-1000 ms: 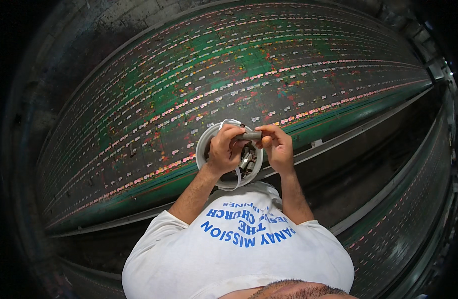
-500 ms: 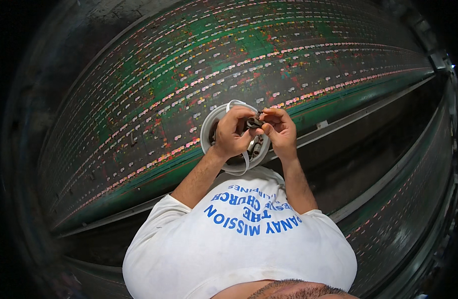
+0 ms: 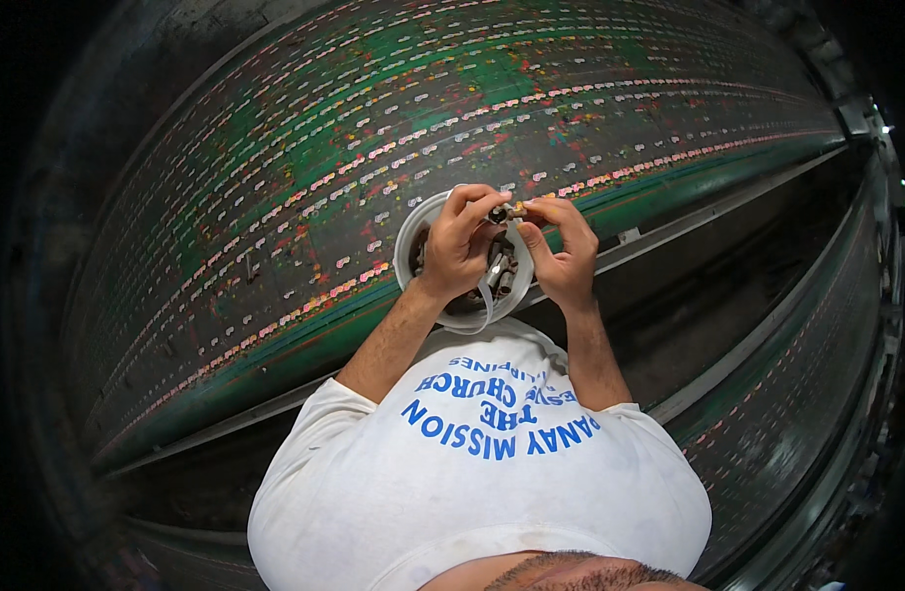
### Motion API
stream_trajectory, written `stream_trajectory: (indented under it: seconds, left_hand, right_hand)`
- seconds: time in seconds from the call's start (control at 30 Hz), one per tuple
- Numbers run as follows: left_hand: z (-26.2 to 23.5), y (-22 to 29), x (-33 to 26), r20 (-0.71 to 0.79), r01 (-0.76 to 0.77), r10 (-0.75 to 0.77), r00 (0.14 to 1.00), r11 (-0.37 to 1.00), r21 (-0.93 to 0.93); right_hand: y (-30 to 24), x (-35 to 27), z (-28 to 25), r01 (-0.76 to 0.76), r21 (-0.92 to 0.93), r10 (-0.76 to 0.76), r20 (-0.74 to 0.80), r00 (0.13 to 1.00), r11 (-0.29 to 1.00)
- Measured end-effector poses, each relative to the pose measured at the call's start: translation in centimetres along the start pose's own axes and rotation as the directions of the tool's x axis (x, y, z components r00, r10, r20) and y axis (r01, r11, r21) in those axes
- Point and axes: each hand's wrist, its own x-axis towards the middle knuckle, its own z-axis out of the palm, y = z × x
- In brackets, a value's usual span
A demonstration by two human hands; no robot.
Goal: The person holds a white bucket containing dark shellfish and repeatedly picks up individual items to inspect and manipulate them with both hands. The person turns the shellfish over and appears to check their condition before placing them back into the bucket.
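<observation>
At the lower edge, a head of dark hair is cut off by the frame. Above it lies a white shirt (image 3: pixel 482 473) with blue lettering; both bare forearms rise from it toward 12 o'clock.

Left hand (image 3: pixel 459 246): fingers curled, thumb and fingertips pinched on a small dark part (image 3: pixel 499 212) at its 1 o'clock. Right hand (image 3: pixel 563 254): fingers curled, thumb and forefinger pinched on the same part from the 3 o'clock side. The two grips meet at the part. Most of the part is covered by the fingertips; its shape cannot be made out.

Directly beneath the hands sits a round white tub (image 3: pixel 413 236). The left hand covers much of its mouth; the rim shows at 9 o'clock and 6 o'clock. Dark metal pieces (image 3: pixel 502 271) lie inside, visible only in the gap between the hands. What carries the tub is hidden.

Beyond the tub, a wide green frame (image 3: pixel 373 148) carries many rows of small pale tabs, bent by the lens. Red and yellow specks mark it. Individual tabs are too small to tell apart at the far rows.

At 3 o'clock a second such frame (image 3: pixel 797 384) runs into darkness. The picture's outer rim is black.
</observation>
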Motion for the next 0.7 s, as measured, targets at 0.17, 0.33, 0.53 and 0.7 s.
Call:
stream_trajectory:
  seconds: [0.17,0.33,0.53,0.7]
  left_hand:
    - [-0.1,0.2,0.0,0.023,-0.045,0.044,0.999,0.998,0.044]
    - [0.0,0.2,-0.2,0.021,-0.058,0.057,0.998,0.996,0.069]
    - [0.4,-0.5,-0.4,-0.004,-0.038,0.038,0.999,0.999,0.018]
    - [0.4,-0.9,-0.5,0.021,-0.039,0.039,0.999,0.999,0.017]
  right_hand:
    - [-0.3,0.2,0.0,0.009,0.009,-0.009,0.007,1.0,1.0]
    - [0.5,-0.5,-0.1,-0.035,0.031,0.031,0.109,0.994,0.999]
    - [0.0,-0.4,0.0,-0.015,0.031,0.014,0.051,0.999,0.999]
    - [0.1,-1.0,0.1,0.025,0.035,-0.024,-0.021,0.999,0.999]
